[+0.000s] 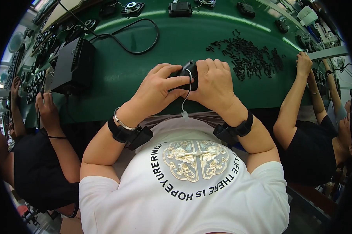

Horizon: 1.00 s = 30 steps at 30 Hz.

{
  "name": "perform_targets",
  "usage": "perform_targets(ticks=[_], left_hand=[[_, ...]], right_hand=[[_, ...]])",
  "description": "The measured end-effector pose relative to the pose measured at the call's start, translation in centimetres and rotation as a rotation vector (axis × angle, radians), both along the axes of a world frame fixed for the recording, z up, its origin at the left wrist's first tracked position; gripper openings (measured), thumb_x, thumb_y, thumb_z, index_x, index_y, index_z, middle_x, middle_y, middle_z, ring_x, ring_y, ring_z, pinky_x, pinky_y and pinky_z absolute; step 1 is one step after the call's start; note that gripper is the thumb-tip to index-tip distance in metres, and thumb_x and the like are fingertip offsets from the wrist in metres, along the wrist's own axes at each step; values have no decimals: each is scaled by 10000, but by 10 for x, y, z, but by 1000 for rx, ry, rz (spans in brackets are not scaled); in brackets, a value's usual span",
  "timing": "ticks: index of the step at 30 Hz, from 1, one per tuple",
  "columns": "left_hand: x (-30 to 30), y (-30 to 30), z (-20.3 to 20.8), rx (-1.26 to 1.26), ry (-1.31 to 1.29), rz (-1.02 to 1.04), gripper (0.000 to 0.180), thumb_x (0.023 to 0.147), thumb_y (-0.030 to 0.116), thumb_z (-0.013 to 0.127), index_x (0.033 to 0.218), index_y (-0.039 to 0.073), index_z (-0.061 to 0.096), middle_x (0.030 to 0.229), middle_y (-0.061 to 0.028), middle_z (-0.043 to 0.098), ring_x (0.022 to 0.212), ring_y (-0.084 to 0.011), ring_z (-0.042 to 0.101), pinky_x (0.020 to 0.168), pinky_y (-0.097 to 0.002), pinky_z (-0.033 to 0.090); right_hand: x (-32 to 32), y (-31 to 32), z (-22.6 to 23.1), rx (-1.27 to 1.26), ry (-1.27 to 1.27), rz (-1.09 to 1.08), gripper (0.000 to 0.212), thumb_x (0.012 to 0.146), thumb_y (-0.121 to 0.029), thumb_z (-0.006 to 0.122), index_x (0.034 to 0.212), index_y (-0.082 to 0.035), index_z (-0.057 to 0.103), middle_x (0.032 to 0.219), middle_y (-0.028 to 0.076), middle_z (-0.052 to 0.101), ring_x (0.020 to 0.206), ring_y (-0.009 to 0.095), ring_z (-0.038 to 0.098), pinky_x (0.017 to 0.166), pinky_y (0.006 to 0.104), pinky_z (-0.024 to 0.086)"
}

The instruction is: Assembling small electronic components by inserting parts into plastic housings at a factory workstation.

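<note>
Both of my hands hold a small black plastic housing (188,69) over the near edge of the green bench. My left hand (159,85) grips its left side, with the forefinger stretched across its face. Around the right side curl the fingers of my right hand (215,81). A thin white cable (187,95) loops over the housing and hangs down in front of my shirt, ending in a small pale connector (184,114). My fingers cover much of the housing, so its full shape is hidden.
A pile of short black pieces (248,54) lies right of my hands. To the left stand a black box (73,64) and a looped black cord (154,39). Another black housing (179,8) and a round speaker (132,7) sit at the back. People work on both sides.
</note>
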<state>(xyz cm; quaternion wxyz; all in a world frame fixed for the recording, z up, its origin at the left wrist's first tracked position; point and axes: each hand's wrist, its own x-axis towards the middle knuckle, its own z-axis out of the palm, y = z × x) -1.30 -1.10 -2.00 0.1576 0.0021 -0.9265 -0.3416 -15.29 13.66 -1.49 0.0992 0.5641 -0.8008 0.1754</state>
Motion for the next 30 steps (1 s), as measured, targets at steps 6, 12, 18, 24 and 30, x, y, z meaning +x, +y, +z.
perform_targets(ticks=[6, 12, 18, 24, 30], left_hand=[[4, 10, -9, -130, 7, 77, 396, 804, 199, 762, 1196, 222, 709, 1291, -128, 591, 1192, -341, 534, 1026, -436, 412], [8, 10, -8, -129, 40, 57, 467, 745, 213, 811, 1201, 231, 713, 1325, -119, 575, 1223, -353, 511, 1041, -460, 396], [4, 6, -10, -132, 51, 20, 477, 656, 211, 838, 1121, 211, 729, 1295, -122, 572, 1199, -357, 508, 1060, -492, 359], [2, 8, -10, -150, 62, 4, 461, 648, 180, 836, 1095, 190, 725, 1283, -131, 572, 1175, -366, 520, 1061, -505, 362], [3, 8, -13, -90, 70, 11, 522, 651, 159, 833, 1155, 208, 709, 1276, -171, 567, 1159, -375, 530, 1067, -520, 363]], right_hand=[[1, 4, 4, 50, -187, 74, 752, 619, -398, 853, 1172, 3, 539, 782, 89, 620, 762, 277, 605, 714, 395, 475], [-31, 20, 13, 122, -592, 275, 558, 734, -272, 799, 1197, -44, 588, 787, 80, 623, 771, 264, 616, 662, 380, 487], [-35, -13, -8, -260, -320, 431, 217, 794, -136, 728, 990, -49, 695, 809, 56, 618, 773, 266, 598, 674, 385, 486], [-36, -19, -9, -234, -117, 517, 150, 789, -123, 720, 914, -41, 705, 827, 56, 623, 778, 272, 596, 673, 383, 483], [-53, -14, 5, -293, -238, 384, 87, 816, -109, 700, 866, -38, 688, 856, 55, 643, 804, 284, 632, 700, 376, 516]])
